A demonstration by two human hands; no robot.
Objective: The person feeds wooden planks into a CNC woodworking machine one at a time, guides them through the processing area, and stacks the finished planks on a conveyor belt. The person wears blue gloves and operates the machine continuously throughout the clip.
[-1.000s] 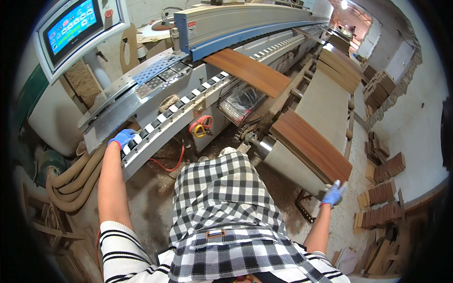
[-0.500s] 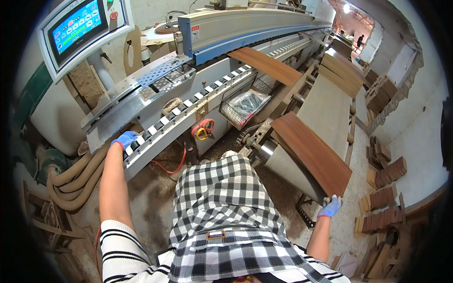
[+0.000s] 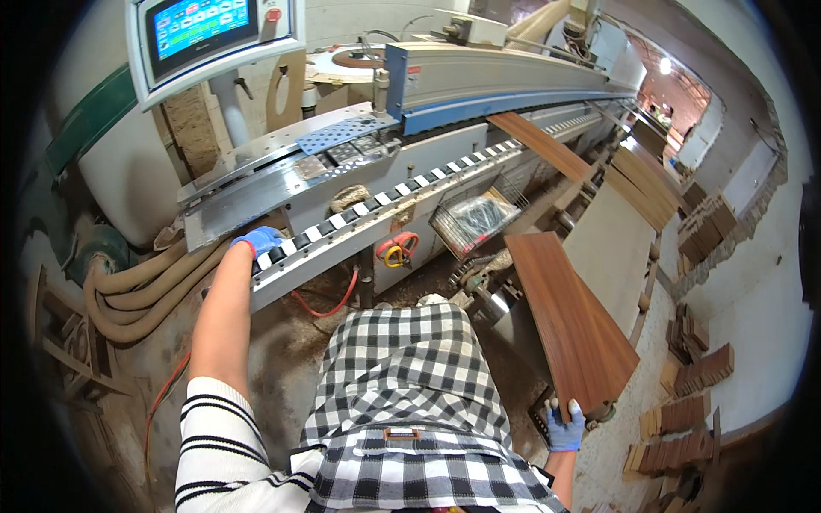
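Note:
My right hand (image 3: 564,425), in a blue-palmed glove, grips the near corner of a long reddish-brown wooden board (image 3: 547,295). The board slants over the near end of a grey conveyor belt (image 3: 605,229). What looks like a second brown board (image 3: 614,352) shows beneath it at the right. My left hand (image 3: 259,241), also gloved, rests on the near end of a roller rail (image 3: 318,242) with black and white rollers. Its fingers lie over the rail and are partly hidden; it holds nothing I can see.
Another brown board (image 3: 543,144) bridges from the blue-edged machine (image 3: 479,109) toward the belt. A wire basket (image 3: 481,214) and red-and-yellow scissors (image 3: 397,250) hang below the rail. A control screen (image 3: 203,27) stands at upper left. Stacked boards (image 3: 676,410) line the right wall.
My right hand has drawn the board nearer and turned it, so it points more toward me. The left hand stays at the rail's end. The whole view has shifted.

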